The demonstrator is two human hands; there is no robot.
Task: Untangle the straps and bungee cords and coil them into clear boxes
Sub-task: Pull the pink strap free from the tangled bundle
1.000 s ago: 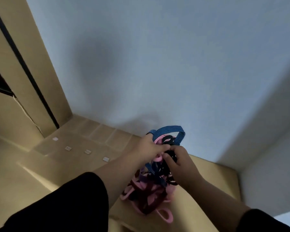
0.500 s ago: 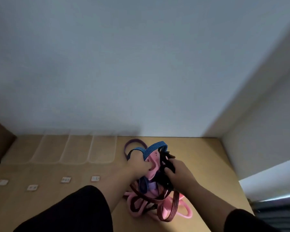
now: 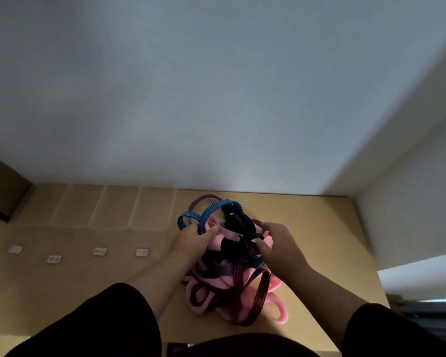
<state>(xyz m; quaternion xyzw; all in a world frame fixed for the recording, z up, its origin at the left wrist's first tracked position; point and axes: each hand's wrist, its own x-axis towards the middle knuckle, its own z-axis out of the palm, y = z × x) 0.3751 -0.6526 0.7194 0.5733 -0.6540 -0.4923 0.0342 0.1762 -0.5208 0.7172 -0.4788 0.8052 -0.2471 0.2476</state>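
The tangle (image 3: 229, 264) of straps and bungee cords sits on the wooden counter (image 3: 319, 253), close in front of the person and to the right of the row of clear boxes (image 3: 113, 210) that stands against the wall. The left hand (image 3: 193, 240) grips the tangle on its left side, its fingers (image 3: 211, 231) curled round pink strap (image 3: 216, 240) and the blue bungee cord (image 3: 211, 210), which arches up behind the tangle. The right hand (image 3: 278, 243) pinches the black strap (image 3: 240, 225) near the top of the tangle, fingers closed on it. A dark red cord (image 3: 260, 292) and pink loops spill from the near side of the tangle toward the counter's front edge, and a purple band (image 3: 204, 199) lies behind the tangle. Nothing looks separated yet, and the boxes appear to hold nothing. The main risk is that pulling the two hands apart tightens the knot rather than loosening it, since black, blue and pink pieces cross under both grips. A stretched bungee could snap back if the fingers slip. Lifting the whole tangle could drag the loose loops off the front edge, or sweep them left of the tangle into the light boxes and knock them out of line. The dim light also makes it hard to trace which strand runs where.
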